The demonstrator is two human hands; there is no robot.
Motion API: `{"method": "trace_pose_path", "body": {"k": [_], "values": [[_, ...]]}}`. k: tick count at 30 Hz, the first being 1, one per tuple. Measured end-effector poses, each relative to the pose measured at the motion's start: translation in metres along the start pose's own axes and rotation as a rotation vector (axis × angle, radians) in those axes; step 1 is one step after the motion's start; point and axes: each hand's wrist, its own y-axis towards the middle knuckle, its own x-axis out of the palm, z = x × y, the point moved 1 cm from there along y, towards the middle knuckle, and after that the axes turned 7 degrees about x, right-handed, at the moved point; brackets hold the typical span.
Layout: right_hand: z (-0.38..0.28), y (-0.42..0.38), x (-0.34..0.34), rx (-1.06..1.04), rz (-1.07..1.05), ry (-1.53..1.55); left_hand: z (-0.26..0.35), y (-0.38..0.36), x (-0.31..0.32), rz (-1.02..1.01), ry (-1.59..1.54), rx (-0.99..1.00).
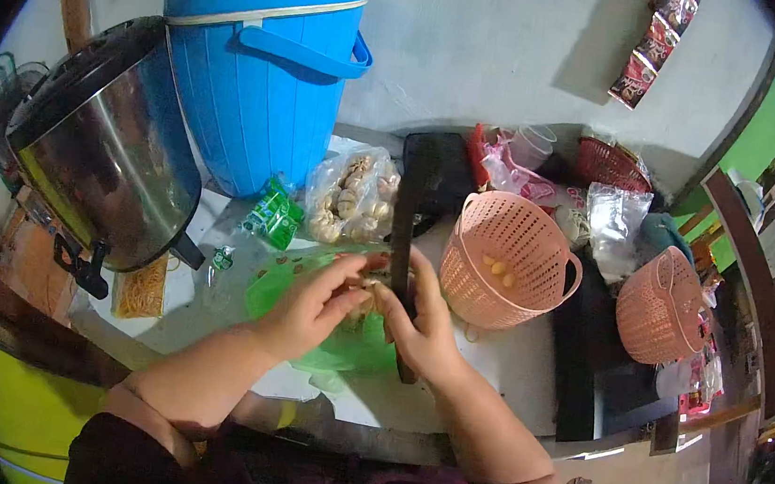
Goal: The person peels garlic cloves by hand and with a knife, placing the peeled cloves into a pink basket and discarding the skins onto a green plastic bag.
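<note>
My left hand point(310, 305) is closed, its thumb and fingers pinching a small pale garlic clove point(370, 283). My right hand point(424, 326) meets it there, thumb against the clove, and also grips a long dark knife point(407, 197) that stands upright between its fingers. Fingers partly hide the clove and the knife's lower part. Beneath both hands spreads a green plastic bag point(338, 355). Just right of them, a pink perforated basket point(504, 297) has several peeled cloves point(498, 269) at its bottom. Behind the hands sits a clear bag of garlic bulbs point(352, 196).
A lidded blue bucket point(257, 87) and a steel drink dispenser point(119, 148) stand at the left. Near them lie a green packet point(274, 213) and a bag of rubber bands point(139, 290). A second pink basket point(659, 313) is at the right, beside a clear plastic pouch point(615, 230).
</note>
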Motion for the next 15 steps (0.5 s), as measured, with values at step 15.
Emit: {"method": "trace_pose_path", "body": {"k": [15], "values": [[0.007,0.010,-0.024,0.134,0.163,-0.658,-0.006,0.012,-0.018,0.132,-0.242,-0.288]]}}
